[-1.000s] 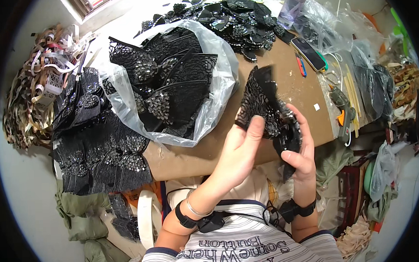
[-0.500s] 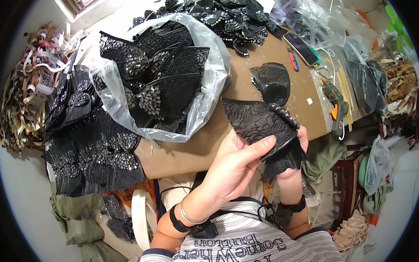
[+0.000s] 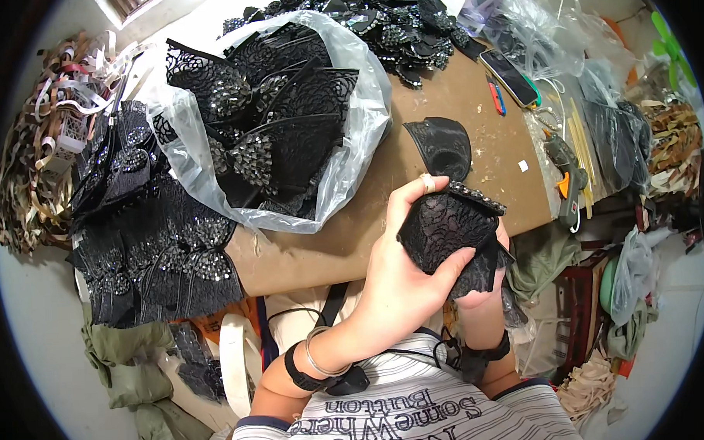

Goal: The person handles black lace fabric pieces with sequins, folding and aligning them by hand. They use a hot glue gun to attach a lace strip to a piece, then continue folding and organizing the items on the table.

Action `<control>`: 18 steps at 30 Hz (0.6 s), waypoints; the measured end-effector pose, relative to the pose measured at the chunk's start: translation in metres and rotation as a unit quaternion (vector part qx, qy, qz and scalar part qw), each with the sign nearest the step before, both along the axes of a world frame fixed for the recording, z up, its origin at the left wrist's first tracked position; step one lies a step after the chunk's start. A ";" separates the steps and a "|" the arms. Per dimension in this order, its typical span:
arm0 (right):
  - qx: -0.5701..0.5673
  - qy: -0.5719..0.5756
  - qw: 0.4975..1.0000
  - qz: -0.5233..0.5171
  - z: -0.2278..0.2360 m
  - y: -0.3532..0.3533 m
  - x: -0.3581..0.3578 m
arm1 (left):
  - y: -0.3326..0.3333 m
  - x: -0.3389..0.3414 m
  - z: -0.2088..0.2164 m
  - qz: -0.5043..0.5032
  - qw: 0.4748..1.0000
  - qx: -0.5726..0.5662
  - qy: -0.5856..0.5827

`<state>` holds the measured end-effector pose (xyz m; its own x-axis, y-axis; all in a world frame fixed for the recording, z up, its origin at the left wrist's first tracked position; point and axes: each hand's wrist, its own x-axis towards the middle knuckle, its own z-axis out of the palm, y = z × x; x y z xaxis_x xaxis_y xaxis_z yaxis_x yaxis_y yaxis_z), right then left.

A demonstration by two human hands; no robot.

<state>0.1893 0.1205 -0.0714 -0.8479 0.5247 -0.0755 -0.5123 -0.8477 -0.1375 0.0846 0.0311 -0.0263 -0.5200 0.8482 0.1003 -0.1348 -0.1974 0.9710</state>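
Both my hands hold a black lace bra [image 3: 449,228] with a strip of dark beads along its far right edge, just above the front edge of the table. My left hand [image 3: 400,265] wraps over the lace from the left, thumb pressed on its near side and fingers round its far side. Behind the lace, mostly covered by it, my right hand [image 3: 482,296] supports it from the right. A smooth black cup [image 3: 445,145] juts out beyond the beads over the table; whether it is joined to the held part, I cannot tell.
A clear plastic bag [image 3: 358,169] full of beaded black lace pieces stands left on the brown tabletop [image 3: 315,268]. More beaded pieces [image 3: 163,250] hang over the left edge. At the right lie a phone [image 3: 510,79], small snips [image 3: 496,96] and a glue gun [image 3: 568,177].
My left fingers have moved up round the far side of the lace, which is now folded into a more rounded shape. The smooth cup has shifted left and turned.
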 end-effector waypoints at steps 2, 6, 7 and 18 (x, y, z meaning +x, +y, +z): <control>-0.006 -0.027 1.000 -0.002 0.005 -0.003 0.001 | -0.002 0.001 0.004 -0.007 0.999 -0.031 -0.005; -0.007 -0.044 0.999 -0.004 0.007 -0.001 0.000 | -0.001 0.002 -0.005 0.011 0.999 -0.030 0.026; -0.004 -0.051 0.999 -0.009 0.009 -0.002 -0.001 | -0.001 0.002 -0.008 0.006 0.999 -0.034 0.023; 0.109 -0.272 0.950 -0.105 0.039 -0.006 0.004 | -0.010 0.003 -0.018 -0.105 0.991 0.030 0.073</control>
